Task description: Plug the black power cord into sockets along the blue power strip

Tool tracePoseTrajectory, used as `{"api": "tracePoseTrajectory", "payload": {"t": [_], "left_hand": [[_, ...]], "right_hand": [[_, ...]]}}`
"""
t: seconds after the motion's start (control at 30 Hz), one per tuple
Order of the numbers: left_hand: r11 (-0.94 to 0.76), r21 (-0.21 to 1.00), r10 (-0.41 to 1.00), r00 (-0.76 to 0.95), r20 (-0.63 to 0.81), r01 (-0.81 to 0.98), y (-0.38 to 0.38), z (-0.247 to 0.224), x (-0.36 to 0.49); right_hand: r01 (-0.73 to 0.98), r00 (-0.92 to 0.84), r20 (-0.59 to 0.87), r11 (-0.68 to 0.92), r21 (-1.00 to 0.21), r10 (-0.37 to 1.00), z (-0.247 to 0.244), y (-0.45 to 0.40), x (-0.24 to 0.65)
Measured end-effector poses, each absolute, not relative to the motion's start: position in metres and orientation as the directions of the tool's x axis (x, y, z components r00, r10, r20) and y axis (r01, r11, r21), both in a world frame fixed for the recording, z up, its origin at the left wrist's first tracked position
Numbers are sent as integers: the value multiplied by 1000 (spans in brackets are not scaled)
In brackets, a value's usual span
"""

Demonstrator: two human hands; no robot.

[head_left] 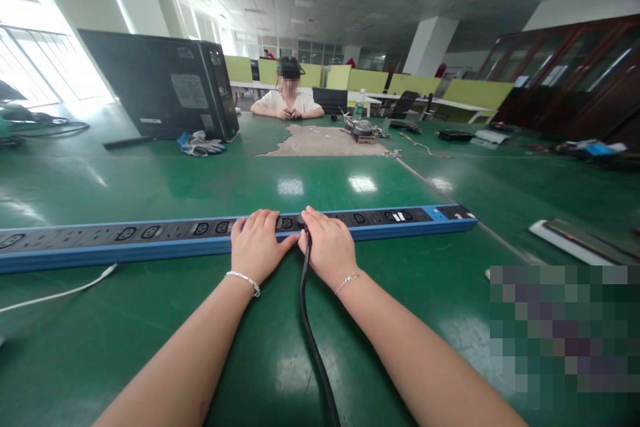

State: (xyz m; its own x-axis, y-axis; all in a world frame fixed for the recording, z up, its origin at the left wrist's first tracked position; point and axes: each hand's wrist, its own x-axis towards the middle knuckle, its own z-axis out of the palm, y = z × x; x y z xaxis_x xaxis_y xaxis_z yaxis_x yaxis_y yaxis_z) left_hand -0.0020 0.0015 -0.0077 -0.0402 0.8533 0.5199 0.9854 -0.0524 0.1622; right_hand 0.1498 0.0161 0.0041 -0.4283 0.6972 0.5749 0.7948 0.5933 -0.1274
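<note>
A long blue power strip with black sockets lies across the green table in front of me. My left hand grips it near the middle, fingers over the top face and thumb along the near side. Just to the right, my right hand is closed around a black plug, which is at a socket in the strip. How deep the plug sits is hidden by my fingers. From it a black power cord runs down toward me over the table.
A white cable lies at the left. Farther back stand a black computer case and blue-grey gloves. Across the table sits a person, hands together. A bottle and small parts are beyond; a white-edged device lies right.
</note>
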Motion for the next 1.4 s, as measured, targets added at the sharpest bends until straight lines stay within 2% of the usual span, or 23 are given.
{"api": "tracePoseTrajectory", "payload": {"t": [0.2,0.37,0.5,0.83,1.4], "left_hand": [[-56,144,848,-29,529,988,2,-10,-2],[-47,125,841,-28,541,991,2,-14,1],[-57,143,847,-28,532,988,2,-15,3],[-58,158,858,-31,512,986,2,-13,3],[-50,157,865,-36,500,986,2,-13,3]], "right_hand": [[787,-412,613,602,-134,674,-1,16,148],[762,-345,654,608,-224,673,-13,22,146],[753,-332,616,594,-283,714,-14,29,146],[780,-365,545,568,-263,755,-3,31,146],[744,-291,563,553,-375,773,-12,35,145]]}}
